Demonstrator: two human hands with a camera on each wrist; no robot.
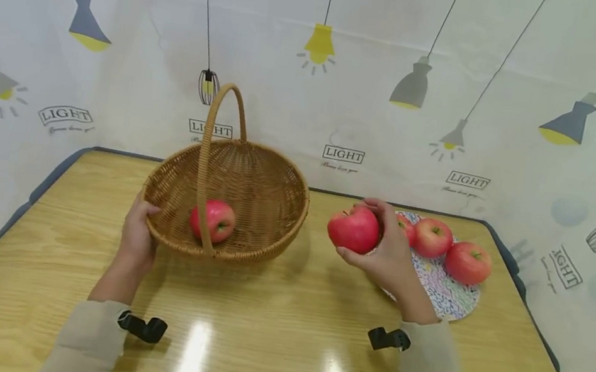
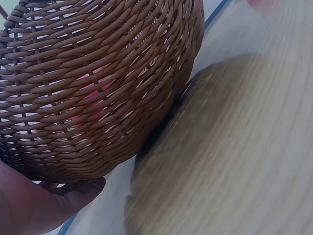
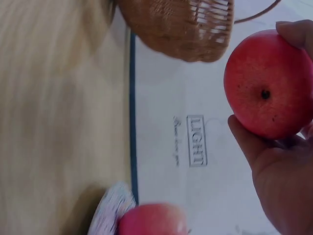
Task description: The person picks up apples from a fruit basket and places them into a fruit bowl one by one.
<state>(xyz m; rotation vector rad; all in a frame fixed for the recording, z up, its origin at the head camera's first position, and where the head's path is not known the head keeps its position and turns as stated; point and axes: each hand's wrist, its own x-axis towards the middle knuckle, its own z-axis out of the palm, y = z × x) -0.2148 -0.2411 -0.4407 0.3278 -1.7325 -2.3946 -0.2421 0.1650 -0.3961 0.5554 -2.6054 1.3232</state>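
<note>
A brown wicker basket (image 1: 272,208) with a tall arched handle stands at the back left of the table, one red apple (image 1: 220,221) lying inside it. My left hand (image 1: 140,230) grips the basket's left rim, thumb over the edge. In the left wrist view, that apple shows red through the weave of the basket (image 2: 107,83). My right hand (image 1: 388,256) holds another red apple (image 1: 353,228) between thumb and fingers, in the air right of the basket. The right wrist view shows the held apple (image 3: 269,83) from its underside, with the fingers around it.
Right of my right hand, a round patterned mat (image 1: 432,287) bears several red apples (image 1: 467,263). The wooden table (image 1: 253,339) ends at the back against a white wall (image 1: 287,102) printed with hanging lamps.
</note>
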